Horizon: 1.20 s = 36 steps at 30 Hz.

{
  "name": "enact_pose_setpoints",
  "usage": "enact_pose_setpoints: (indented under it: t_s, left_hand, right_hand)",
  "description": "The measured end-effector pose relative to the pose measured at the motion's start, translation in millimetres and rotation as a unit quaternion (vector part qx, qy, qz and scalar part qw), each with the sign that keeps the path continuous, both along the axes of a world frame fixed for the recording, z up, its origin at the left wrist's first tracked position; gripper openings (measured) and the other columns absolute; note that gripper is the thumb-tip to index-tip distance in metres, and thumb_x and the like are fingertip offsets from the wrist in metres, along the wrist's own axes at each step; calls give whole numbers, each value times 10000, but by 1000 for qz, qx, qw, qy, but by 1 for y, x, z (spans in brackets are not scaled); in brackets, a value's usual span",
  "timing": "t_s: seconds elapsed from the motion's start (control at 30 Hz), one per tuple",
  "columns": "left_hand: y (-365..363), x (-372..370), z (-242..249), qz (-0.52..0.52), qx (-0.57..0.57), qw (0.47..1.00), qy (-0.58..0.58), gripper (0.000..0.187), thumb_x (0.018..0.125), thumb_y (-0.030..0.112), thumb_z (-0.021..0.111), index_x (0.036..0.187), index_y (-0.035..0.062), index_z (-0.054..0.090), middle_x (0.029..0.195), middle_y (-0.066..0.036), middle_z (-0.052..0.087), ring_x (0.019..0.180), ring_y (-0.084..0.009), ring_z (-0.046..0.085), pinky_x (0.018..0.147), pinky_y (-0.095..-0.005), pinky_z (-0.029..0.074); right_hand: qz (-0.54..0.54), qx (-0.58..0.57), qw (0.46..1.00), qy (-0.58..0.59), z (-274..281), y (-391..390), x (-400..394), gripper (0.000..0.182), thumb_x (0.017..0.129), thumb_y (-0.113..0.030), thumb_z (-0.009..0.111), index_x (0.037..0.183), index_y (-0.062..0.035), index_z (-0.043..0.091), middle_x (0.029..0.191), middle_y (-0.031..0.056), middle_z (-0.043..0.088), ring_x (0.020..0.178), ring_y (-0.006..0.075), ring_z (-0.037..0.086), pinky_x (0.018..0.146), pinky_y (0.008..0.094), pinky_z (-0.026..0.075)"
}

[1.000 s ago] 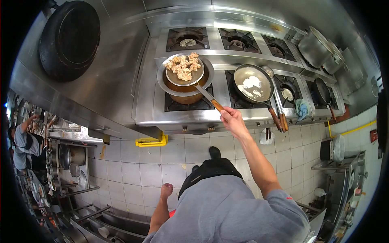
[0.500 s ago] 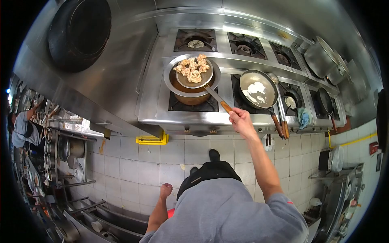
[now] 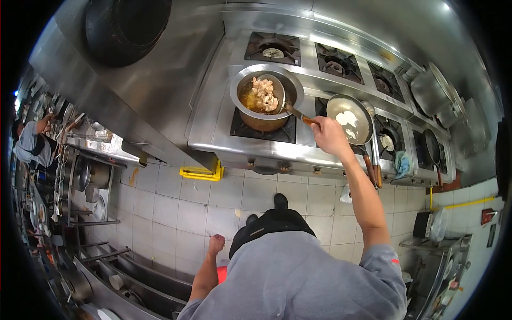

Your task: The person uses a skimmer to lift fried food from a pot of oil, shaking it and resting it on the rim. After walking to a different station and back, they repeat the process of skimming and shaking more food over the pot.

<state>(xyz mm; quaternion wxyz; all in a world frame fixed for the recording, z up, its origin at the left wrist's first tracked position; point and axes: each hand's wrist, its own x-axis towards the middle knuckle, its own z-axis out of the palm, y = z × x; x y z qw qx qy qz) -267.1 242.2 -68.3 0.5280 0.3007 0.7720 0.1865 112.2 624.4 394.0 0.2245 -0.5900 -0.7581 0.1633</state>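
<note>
My right hand [image 3: 330, 136] is wrapped round the wooden handle of a strainer [image 3: 278, 88]. The strainer is tilted steeply inside a wide metal pot [image 3: 238, 95] on the front left burner. Pale golden, lumpy battered pieces [image 3: 264, 95] are bunched against its bowl, low in the pot. Brownish-yellow oil [image 3: 248, 99] shows beside them. Just right of my right hand is a frying pan [image 3: 334, 106] with white, creamy patches in it. My left hand [image 3: 216, 244] hangs low at my side, curled into a fist, with nothing visible in it.
A long-handled ladle [image 3: 375, 152] lies beside the frying pan. Farther right are a blue cloth [image 3: 402, 164], a small black pan [image 3: 431, 146] and large pots [image 3: 431, 88]. A yellow object [image 3: 201, 171] stands on the floor by the stove. Another person [image 3: 33, 146] is at far left.
My right hand has moved forward, and the strainer has gone from level above the pot to tilted down inside it. The battered pieces have slid lower. The whole view has shifted slightly.
</note>
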Motion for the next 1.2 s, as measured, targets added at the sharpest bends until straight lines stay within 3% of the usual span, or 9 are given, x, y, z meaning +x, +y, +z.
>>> enact_pose_setpoints:
  t_s: [0.1, 0.2, 0.3, 0.4, 0.53, 0.7, 0.9, 1.2]
  left_hand:
    - [-5, 2, 1, 2, 3, 1000, 9, 100, 781, 86, 519, 817, 39, 601, 644, -49, 593, 532, -130, 546, 442, -271, 442]
    - [-4, 12, 34, 37, -22, 999, 26, 145, 754, 129, 549, 784, 19, 639, 610, -102, 628, 557, -181, 623, 518, -313, 502]
    - [-19, 6, 9, 26, -16, 999, 31, 135, 749, 122, 556, 774, 15, 634, 608, -105, 627, 550, -177, 620, 519, -311, 502]
    - [-28, 2, 1, 18, -21, 999, 28, 136, 750, 122, 554, 764, 12, 632, 606, -109, 625, 546, -181, 621, 522, -313, 503]
    - [-33, -6, -5, 19, -9, 1000, 23, 140, 753, 125, 547, 752, 14, 633, 600, -111, 623, 543, -184, 619, 522, -314, 503]
    - [-28, -15, -7, 35, -2, 999, 29, 157, 761, 144, 544, 749, 15, 633, 597, -115, 621, 544, -190, 620, 516, -317, 497]
    - [-29, -23, -11, 1, 22, 999, 39, 143, 747, 140, 556, 748, 19, 632, 608, -120, 627, 555, -202, 622, 532, -322, 496]
    - [-58, -31, -15, 5, -4, 1000, 17, 135, 738, 121, 561, 767, 12, 634, 628, -116, 630, 570, -187, 619, 536, -311, 497]
  right_hand:
    - [33, 59, 998, -20, -5, -5, -7, 145, 804, -73, 523, 817, 59, 582, 671, 267, 565, 679, 433, 561, 629, 487, 439]
    - [27, 65, 997, -27, -5, -13, -12, 148, 806, -60, 521, 871, 59, 581, 653, 256, 564, 650, 428, 565, 612, 484, 439]
    - [-7, 95, 995, 7, 5, -24, -15, 168, 813, -65, 527, 922, 48, 587, 618, 239, 552, 623, 412, 565, 594, 468, 437]
    - [-25, 54, 997, 46, 22, -33, -11, 190, 817, -81, 546, 960, 34, 596, 592, 224, 538, 592, 392, 562, 574, 448, 433]
    - [-19, 87, 995, 43, 34, -44, -2, 202, 823, -91, 549, 985, 18, 601, 596, 217, 542, 580, 382, 556, 561, 426, 431]
    - [-54, 122, 991, -20, 51, -58, 8, 201, 812, -115, 575, 995, -48, 624, 679, 206, 587, 687, 394, 575, 622, 449, 438]
    - [-54, 119, 991, -28, 64, -71, 10, 213, 809, -113, 574, 1008, -53, 624, 695, 206, 593, 698, 393, 577, 631, 441, 443]
    - [-44, 90, 995, -26, 25, -60, -6, 224, 807, -106, 582, 1020, -49, 624, 696, 210, 594, 679, 370, 589, 632, 397, 456]
